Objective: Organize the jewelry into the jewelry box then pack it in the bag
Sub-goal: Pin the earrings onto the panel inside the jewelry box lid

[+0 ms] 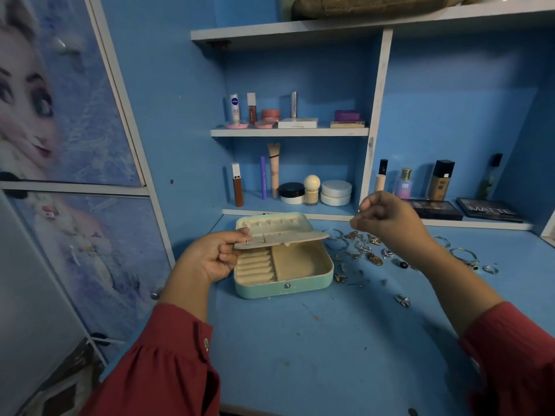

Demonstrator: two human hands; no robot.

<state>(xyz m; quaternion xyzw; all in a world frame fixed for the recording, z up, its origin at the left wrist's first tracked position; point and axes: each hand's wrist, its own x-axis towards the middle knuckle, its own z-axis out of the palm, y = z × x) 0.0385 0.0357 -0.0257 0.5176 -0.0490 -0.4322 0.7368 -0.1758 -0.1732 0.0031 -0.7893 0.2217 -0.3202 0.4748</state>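
left hand [210,259] pinching beige flap [282,240] over open jewelry box [285,288], right hand [387,222] curled, contents unclear; earrings [372,253] scattered beside box

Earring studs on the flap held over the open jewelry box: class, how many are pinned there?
2. One earring stud sits at the flap's left end, beside the left hand's thumb; the other earring stud stands just to its right. More may be hidden on the flap's underside.
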